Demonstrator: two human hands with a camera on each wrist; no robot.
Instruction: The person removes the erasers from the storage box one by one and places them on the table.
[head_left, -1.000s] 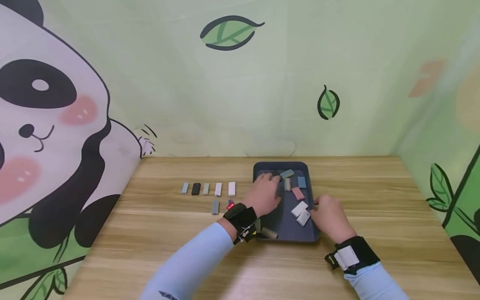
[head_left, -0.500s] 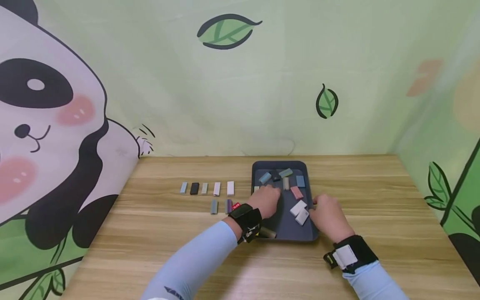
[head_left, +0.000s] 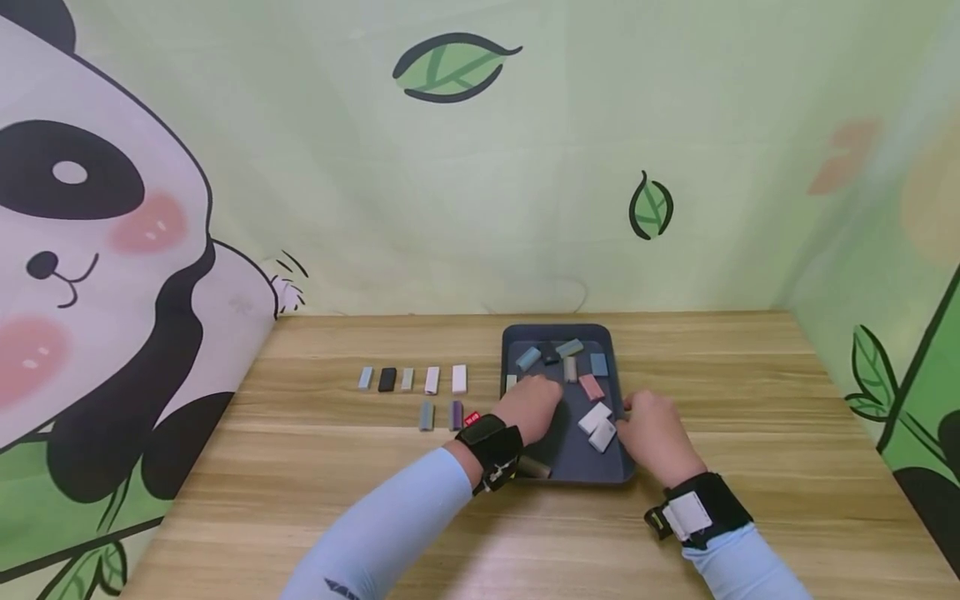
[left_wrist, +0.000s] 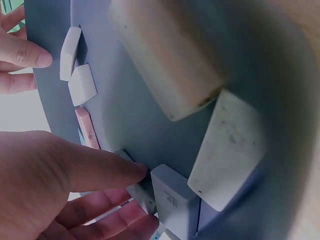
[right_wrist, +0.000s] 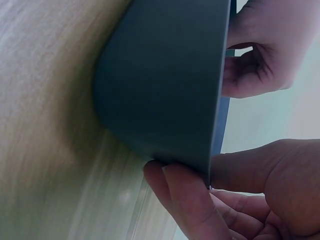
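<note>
We see a wooden table (head_left: 315,500) filling the lower half of the frame. A dark tray (head_left: 566,467) lies right of centre. Left of it, a row of five small blocks (head_left: 411,379) lies, with three more blocks (head_left: 448,414) just below.

1. Row of five small blocks (head_left: 407,378) on wooden table (head_left: 337,500), well left of the left hand's fingers (head_left: 546,388).
2. Two more blocks (head_left: 426,415) beneath that row, nearer those fingers.
3. Panda backdrop (head_left: 90,250) far left; leaf print (head_left: 453,67) high beyond the fingers.

A staged recording booth: a wooden desk (head_left: 300,500) boxed in by green panda-and-leaf backdrop walls (head_left: 112,250).
</note>
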